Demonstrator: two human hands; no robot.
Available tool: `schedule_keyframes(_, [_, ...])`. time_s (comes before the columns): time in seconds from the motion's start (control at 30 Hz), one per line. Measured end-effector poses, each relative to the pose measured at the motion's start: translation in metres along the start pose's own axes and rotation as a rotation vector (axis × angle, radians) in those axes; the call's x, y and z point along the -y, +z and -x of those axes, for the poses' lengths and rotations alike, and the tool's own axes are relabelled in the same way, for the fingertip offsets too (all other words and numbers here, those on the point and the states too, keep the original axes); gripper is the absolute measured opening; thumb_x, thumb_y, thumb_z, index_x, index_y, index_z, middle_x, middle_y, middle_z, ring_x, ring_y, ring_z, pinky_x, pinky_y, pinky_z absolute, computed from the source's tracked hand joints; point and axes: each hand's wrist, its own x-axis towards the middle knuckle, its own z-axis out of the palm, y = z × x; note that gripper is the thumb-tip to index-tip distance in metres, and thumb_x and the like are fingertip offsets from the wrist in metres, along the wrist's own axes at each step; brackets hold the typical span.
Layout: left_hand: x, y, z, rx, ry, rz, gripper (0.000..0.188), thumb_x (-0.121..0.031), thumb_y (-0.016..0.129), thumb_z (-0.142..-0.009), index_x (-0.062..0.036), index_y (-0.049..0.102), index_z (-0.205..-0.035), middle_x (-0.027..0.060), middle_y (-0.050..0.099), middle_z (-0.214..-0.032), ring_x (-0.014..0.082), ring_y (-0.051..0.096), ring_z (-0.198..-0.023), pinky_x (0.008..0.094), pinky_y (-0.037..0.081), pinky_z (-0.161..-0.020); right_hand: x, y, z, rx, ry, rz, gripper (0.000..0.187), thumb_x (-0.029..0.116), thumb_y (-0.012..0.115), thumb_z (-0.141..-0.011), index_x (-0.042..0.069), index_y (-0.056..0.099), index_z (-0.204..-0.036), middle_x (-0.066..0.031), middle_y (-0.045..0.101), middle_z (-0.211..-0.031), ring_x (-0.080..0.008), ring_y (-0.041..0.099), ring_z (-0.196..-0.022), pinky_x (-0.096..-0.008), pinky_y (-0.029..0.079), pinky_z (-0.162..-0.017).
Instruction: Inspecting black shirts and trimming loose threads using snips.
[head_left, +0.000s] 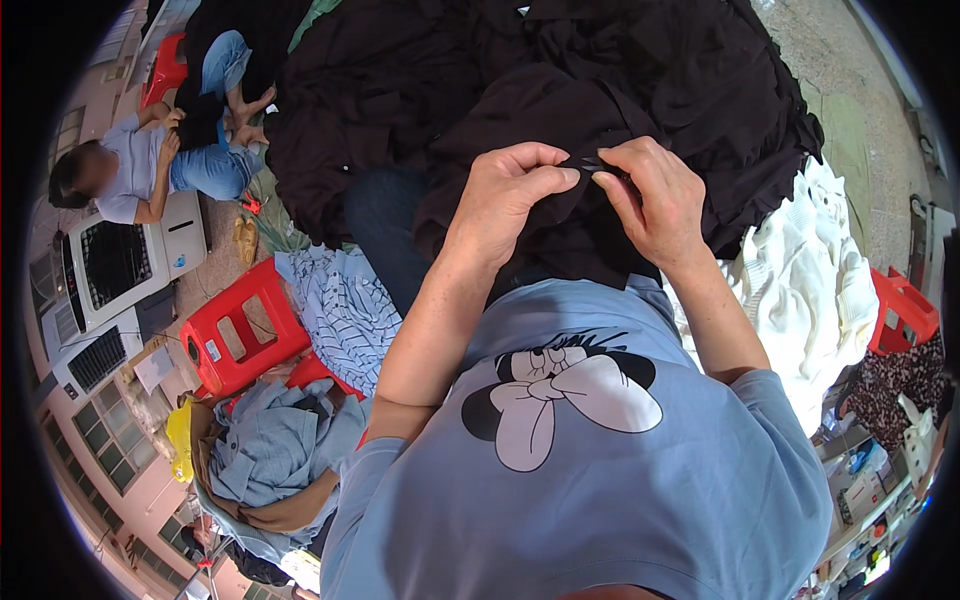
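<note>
My left hand [508,195] is closed in a pinch, thumb against forefinger, on the edge of a dark brown-black garment [545,110] lying over my lap. Facing it, my right hand [657,195] pinches the same dark cloth with thumb and forefinger. Only a small gap separates the two sets of fingertips. A thin dark strip with a greyish glint shows between them, too small to name. Beyond my hands, more of the dark cloth spreads in a large heap [370,90].
White knitwear [800,290] is piled at my right, near a red stool [905,312]. On my left are a blue patterned garment [340,305], a red plastic stool [245,325] and a basket of blue clothes [275,440]. Another person [130,175] sits at far left beside a parked vehicle [135,255].
</note>
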Motion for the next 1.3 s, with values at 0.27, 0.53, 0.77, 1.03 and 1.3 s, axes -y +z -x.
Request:
schedule_keyframes(0.27, [0.006, -0.006, 0.000, 0.060, -0.036, 0.022, 0.020, -0.002, 0.066, -0.080, 0.0051, 0.068, -0.099, 0.0040, 0.068, -0.089, 0.0082, 0.061, -0.082, 0.0206, 0.044, -0.079, 0.000, 0.002, 0.002, 0.008, -0.043, -0.012, 0.019, 0.015, 0.074, -0.078, 0.007, 0.062, -0.091, -0.0055, 0.064, -0.082, -0.0226, 0.063, -0.071, -0.0301, 0.047, -0.059])
schedule_keyframes(0.53, [0.005, 0.000, -0.008, 0.070, -0.028, 0.047, 0.019, -0.006, 0.069, -0.079, 0.0041, 0.069, -0.095, 0.0015, 0.067, -0.084, 0.0063, 0.057, -0.077, 0.0206, 0.042, -0.073, -0.008, 0.004, -0.001, -0.030, -0.085, 0.012, 0.020, 0.014, 0.075, -0.077, 0.008, 0.062, -0.090, -0.0050, 0.064, -0.080, -0.0215, 0.063, -0.069, -0.0295, 0.045, -0.057])
schedule_keyframes(0.77, [0.021, -0.009, -0.010, 0.044, -0.007, 0.005, 0.022, -0.008, 0.070, -0.077, 0.0033, 0.069, -0.096, 0.0053, 0.069, -0.087, 0.0112, 0.062, -0.081, 0.0244, 0.048, -0.078, -0.001, 0.006, -0.007, 0.019, -0.070, -0.109, 0.015, 0.002, 0.070, -0.077, 0.003, 0.062, -0.089, -0.0109, 0.063, -0.081, -0.0286, 0.063, -0.071, -0.0343, 0.047, -0.061])
schedule_keyframes(1.03, [0.082, 0.020, -0.024, -0.024, 0.158, -0.746, 0.023, -0.024, 0.068, -0.073, -0.0040, 0.071, -0.085, 0.0138, 0.071, -0.082, 0.0270, 0.068, -0.081, 0.0382, 0.043, -0.089, -0.012, 0.014, 0.014, 0.049, 0.139, -0.292, 0.025, 0.005, 0.064, -0.082, -0.001, 0.056, -0.105, -0.0126, 0.058, -0.088, -0.0249, 0.060, -0.072, -0.0319, 0.048, -0.063])
schedule_keyframes(1.3, [0.082, 0.013, -0.030, -0.030, 0.140, -0.374, 0.016, -0.016, 0.069, -0.070, -0.0039, 0.071, -0.080, 0.0069, 0.069, -0.071, 0.0146, 0.063, -0.069, 0.0313, 0.048, -0.072, -0.040, 0.046, 0.017, 0.106, 0.228, -0.075, 0.011, -0.002, 0.061, -0.085, 0.003, 0.061, -0.094, -0.0121, 0.063, -0.087, -0.0274, 0.065, -0.075, -0.0326, 0.050, -0.067])
